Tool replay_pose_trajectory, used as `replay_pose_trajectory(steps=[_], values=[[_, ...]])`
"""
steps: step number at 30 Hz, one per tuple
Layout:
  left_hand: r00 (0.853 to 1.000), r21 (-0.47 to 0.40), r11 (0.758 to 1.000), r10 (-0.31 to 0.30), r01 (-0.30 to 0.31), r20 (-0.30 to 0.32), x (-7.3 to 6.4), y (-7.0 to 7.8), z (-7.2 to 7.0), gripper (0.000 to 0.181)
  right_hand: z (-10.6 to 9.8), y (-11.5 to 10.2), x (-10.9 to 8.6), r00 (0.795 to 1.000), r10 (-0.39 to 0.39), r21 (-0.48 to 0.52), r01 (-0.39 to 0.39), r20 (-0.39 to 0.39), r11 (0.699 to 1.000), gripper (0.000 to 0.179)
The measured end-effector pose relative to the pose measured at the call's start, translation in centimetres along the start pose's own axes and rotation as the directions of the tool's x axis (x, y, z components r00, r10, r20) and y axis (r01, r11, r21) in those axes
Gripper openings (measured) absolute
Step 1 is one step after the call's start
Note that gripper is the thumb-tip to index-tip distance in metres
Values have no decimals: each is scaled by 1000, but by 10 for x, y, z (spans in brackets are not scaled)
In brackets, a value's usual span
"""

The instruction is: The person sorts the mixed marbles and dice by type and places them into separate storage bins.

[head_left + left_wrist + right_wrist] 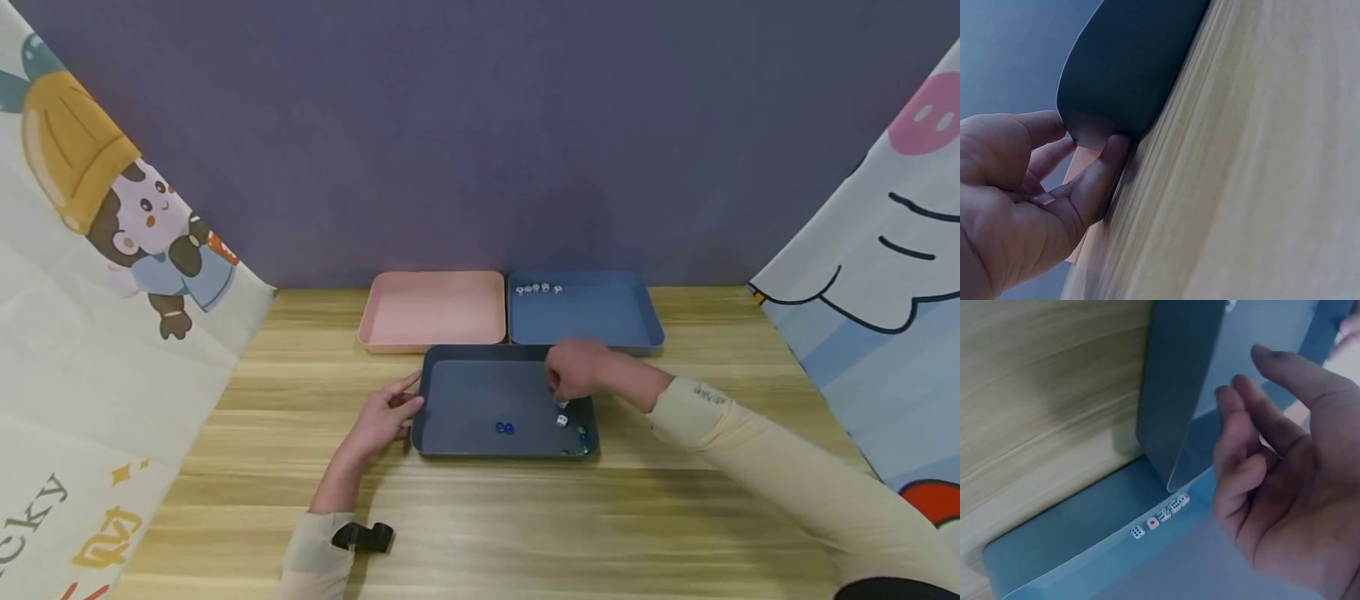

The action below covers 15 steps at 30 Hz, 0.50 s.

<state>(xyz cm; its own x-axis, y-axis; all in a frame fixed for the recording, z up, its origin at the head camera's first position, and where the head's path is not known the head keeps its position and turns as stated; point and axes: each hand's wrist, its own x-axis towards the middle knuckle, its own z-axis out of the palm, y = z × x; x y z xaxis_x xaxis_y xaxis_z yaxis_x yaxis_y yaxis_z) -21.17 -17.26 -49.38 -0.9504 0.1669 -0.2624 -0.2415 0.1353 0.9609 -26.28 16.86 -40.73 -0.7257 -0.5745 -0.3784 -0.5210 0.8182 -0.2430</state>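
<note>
A dark grey tray lies in front of me. My left hand touches its left end; in the left wrist view the thumb and fingertips rest against the tray's outer wall. Over the tray's right part is my right hand, fingers bent and pointing down. The right wrist view shows a gap between its thumb and fingers, with nothing seen between them. Just below that hand is a white die, partly hidden, and nearer me another die.
Two blue marbles sit mid-tray, and several green and blue marbles gather in its front right corner. Behind stand a pink tray and a blue tray, the latter with several dice lined along its far side.
</note>
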Motion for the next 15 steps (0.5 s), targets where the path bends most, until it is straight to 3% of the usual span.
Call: replay_pose_trajectory(steps=[6, 15], values=[[1000, 2, 1000, 5, -5, 5, 0, -1, 0, 51, 11, -4, 8, 992, 109, -121, -101, 59, 987, 36], [1000, 51, 999, -8, 8, -1, -1, 5, -1, 51, 8, -9, 20, 977, 185, -269, -150, 108, 951, 15]])
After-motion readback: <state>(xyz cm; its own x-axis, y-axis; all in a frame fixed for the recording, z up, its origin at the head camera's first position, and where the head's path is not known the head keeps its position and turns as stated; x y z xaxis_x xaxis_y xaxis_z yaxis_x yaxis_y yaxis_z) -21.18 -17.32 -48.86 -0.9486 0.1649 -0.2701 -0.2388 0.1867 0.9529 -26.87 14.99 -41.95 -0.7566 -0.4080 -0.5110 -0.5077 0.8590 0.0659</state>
